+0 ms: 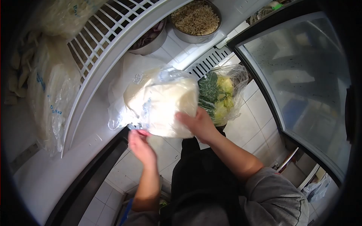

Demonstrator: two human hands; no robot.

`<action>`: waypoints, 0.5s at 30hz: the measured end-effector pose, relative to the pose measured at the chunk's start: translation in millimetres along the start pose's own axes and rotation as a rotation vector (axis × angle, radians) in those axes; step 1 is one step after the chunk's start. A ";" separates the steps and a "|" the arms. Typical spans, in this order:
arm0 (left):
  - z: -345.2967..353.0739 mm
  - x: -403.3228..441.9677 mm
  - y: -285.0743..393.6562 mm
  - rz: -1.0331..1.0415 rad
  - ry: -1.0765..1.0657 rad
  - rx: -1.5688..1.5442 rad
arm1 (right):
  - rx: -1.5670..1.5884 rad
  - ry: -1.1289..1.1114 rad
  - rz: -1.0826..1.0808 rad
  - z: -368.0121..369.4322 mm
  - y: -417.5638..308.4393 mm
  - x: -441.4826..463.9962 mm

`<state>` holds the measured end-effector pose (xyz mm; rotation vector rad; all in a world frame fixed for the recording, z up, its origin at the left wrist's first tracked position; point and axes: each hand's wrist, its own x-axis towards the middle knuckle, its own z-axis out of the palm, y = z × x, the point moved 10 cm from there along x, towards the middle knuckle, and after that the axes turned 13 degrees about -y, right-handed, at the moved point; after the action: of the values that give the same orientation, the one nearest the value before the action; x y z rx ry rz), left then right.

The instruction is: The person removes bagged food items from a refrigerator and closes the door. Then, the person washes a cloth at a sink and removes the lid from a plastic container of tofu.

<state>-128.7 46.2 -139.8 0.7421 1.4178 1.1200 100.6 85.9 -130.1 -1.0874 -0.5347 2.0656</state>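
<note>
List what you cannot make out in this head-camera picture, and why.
Head view:
Right hand: most fingers hidden behind the white bag.
The bag's label: print too small.
Left metal bowl: partly covered by the white rack.
Upper-left bag: cut off by the top edge.

Pale pkg (166, 105) in clear, crinkled plastic w/ blue print, broad face up, gripped in R hand (201, 126), lower edge nr L hand (143, 148).

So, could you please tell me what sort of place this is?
Probably a kitchen's food storage, at an open fridge: a glass door, a white wire rack and a metal bowl of shredded food suggest it.
</note>
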 end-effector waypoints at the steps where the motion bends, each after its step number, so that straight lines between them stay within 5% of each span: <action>1: 13.3 -15.7 -33.6 -0.162 -0.045 -0.193 | 0.020 0.023 0.008 -2.8 1.3 -12.1; 3: 65.9 -43.4 -72.3 -0.515 0.014 -0.701 | -0.010 0.000 0.008 -8.1 -0.6 -36.6; 4: 66.6 -43.7 -70.4 -0.511 0.011 -0.702 | -0.040 -0.016 0.012 -12.0 -1.7 -49.5; 6: 113.4 -44.5 -52.1 -0.497 -0.395 -1.111 | -0.079 -0.073 0.039 -22.6 -0.4 -73.8; 10: 117.6 -48.8 -60.8 -0.528 -0.661 -1.143 | -0.205 -0.177 0.135 -42.4 10.3 -110.0; 12: 115.5 -56.2 -68.4 -0.569 -0.771 -0.520 | -0.242 -0.179 0.139 -49.2 5.0 -122.7; 15: 129.3 -69.0 -48.1 -0.618 -0.870 -0.673 | -0.251 -0.134 0.123 -49.0 1.7 -136.7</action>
<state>16.5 -5.2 -148.3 0.1999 0.4080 0.5793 192.0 -18.0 -86.3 -1.1537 -0.8311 2.2333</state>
